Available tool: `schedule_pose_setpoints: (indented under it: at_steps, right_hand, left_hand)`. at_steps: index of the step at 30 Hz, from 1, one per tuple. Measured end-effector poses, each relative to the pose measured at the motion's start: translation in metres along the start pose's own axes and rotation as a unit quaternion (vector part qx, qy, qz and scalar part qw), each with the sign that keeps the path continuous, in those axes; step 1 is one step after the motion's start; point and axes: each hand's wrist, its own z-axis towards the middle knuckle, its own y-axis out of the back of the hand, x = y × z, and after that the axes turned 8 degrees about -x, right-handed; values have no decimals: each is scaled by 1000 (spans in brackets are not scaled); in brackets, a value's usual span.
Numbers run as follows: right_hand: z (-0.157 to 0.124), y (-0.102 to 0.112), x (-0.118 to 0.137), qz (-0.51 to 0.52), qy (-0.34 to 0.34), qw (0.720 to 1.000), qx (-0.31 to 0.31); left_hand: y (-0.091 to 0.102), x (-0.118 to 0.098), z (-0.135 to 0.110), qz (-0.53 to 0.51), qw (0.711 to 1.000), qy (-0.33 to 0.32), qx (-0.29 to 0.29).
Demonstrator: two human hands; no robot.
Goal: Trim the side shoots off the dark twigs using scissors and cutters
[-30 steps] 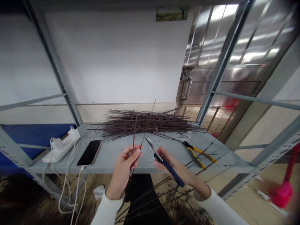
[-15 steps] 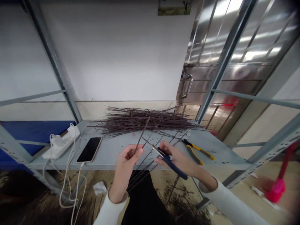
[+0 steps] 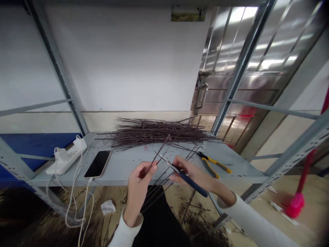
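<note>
My left hand pinches a thin dark brown twig between thumb and fingers. The twig slants up and to the right above the shelf. Closed round a pair of pruning shears with dark blue handles is my right hand. The narrow metal blades point up and left, their tips close to the twig in my left hand; whether they touch it I cannot tell. More thin twigs run below and between my hands, toward my lap. Behind both hands lies a wide pile of twigs.
Yellow-and-black pliers lie on the grey metal shelf to the right. On the left are a phone and a white power strip with trailing cables. Loose twigs litter the floor below. Uprights frame both sides.
The pruning shears' blades have moved left and up, nearer the twig in my left hand. That twig now leans further to the right. The view has shifted slightly.
</note>
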Motion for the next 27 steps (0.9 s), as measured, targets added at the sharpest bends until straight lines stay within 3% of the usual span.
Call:
schedule_pose_setpoints:
  at_steps: [5, 12, 27]
  right_hand:
    - [-1, 2, 8, -83, 6, 996, -24]
    - [-2, 14, 32, -258, 21, 964, -60]
    - [-6, 22, 55, -416, 68, 902, -93]
  left_hand:
    - [1, -3, -3, 24, 999, -27, -7]
    - [-1, 1, -10, 83, 992, -92, -23]
    - [-14, -5, -20, 125, 963, -219, -94]
